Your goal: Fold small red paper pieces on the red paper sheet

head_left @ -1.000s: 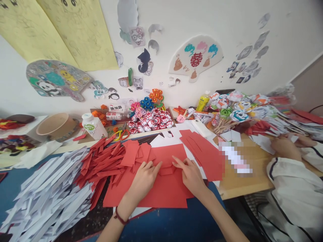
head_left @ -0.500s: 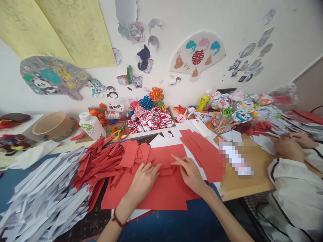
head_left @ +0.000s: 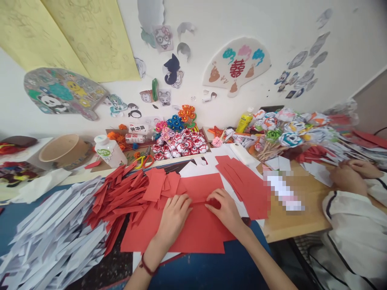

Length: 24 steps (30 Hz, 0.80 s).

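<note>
Left hand (head_left: 175, 215) and right hand (head_left: 225, 210), grips narrow, hold opposite ends of a red strip (head_left: 198, 204), presumably to steady it. Folded red pieces (head_left: 119, 196) lie left, probably for easy reach.

A red 囍 (head_left: 237, 69) stands on the white fan-shaped cutout (head_left: 255, 74) on the far wall (head_left: 229, 20); the lying bottle's label (head_left: 138, 128) bears black characters, too small to read surely.

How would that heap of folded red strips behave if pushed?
The folded red strips would probably slide apart, since they lie loosely overlapped. Each looks light, being narrow paper, and its creases likely make it stiffer than a flat sheet.
</note>
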### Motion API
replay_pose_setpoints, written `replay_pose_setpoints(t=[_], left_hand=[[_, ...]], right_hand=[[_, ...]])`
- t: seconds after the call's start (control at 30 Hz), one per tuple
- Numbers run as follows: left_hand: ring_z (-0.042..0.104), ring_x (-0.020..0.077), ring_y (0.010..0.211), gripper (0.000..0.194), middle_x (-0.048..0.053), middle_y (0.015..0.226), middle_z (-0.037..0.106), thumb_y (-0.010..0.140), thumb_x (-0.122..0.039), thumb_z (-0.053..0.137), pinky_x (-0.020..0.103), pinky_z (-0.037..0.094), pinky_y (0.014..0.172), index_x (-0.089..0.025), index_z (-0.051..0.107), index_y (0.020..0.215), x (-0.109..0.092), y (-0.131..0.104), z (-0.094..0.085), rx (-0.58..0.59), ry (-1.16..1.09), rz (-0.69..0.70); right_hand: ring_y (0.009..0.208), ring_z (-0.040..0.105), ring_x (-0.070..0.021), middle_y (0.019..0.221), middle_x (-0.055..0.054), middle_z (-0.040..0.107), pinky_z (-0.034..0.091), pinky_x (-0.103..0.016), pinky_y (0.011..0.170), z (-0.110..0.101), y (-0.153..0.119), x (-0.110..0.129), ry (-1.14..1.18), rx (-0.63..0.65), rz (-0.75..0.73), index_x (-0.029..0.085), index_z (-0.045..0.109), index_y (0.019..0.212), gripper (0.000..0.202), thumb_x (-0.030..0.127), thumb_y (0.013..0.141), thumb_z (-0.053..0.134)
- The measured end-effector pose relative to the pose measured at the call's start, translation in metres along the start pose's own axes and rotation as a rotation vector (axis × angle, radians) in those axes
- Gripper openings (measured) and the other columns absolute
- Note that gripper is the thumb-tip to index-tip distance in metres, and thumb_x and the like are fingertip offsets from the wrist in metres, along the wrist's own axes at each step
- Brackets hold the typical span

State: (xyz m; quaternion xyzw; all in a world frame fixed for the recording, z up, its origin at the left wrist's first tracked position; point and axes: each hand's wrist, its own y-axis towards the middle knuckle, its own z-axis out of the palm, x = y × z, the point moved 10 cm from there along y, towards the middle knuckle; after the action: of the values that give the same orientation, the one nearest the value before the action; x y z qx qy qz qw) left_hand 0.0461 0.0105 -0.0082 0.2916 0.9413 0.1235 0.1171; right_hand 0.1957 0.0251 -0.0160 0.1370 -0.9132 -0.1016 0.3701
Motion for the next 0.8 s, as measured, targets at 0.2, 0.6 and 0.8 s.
replay_pose_setpoints(t=[0.2, 0.6, 0.8], left_hand=[[0.052, 0.0194, 0.091, 0.019, 0.006, 0.104, 0.064, 0.096, -0.018, 0.043, 0.034, 0.037, 0.077, -0.02, 0.06, 0.104, -0.012, -0.01, 0.005, 0.128, 0.084, 0.196], [0.052, 0.0192, 0.085, 0.024, 0.008, 0.103, 0.065, 0.095, -0.01, 0.038, 0.035, 0.037, 0.075, -0.016, 0.059, 0.106, -0.018, -0.013, 0.009, 0.062, 0.182, 0.234], [0.051, 0.0196, 0.089, 0.022, 0.006, 0.101, 0.062, 0.097, -0.021, 0.04, 0.035, 0.036, 0.074, -0.02, 0.061, 0.091, 0.0, -0.005, -0.004, -0.006, -0.073, -0.133]], right_hand=[[0.087, 0.056, -0.0205, 0.091, -0.006, 0.066, 0.047, -0.036, 0.076, 0.001, -0.012, 0.02, -0.132, 0.049, -0.288, 0.019, 0.066, 0.092, 0.016, 0.017, 0.095, 0.05], [0.079, 0.057, -0.0186, 0.086, -0.006, 0.068, 0.042, -0.037, 0.079, 0.007, -0.015, 0.034, -0.366, 0.112, -0.563, 0.02, 0.067, 0.093, 0.023, 0.017, 0.097, 0.045], [0.083, 0.057, -0.0184, 0.09, -0.006, 0.068, 0.041, -0.036, 0.081, 0.003, -0.01, 0.031, -0.298, 0.097, -0.462, 0.02, 0.066, 0.089, 0.024, 0.017, 0.097, 0.044]])
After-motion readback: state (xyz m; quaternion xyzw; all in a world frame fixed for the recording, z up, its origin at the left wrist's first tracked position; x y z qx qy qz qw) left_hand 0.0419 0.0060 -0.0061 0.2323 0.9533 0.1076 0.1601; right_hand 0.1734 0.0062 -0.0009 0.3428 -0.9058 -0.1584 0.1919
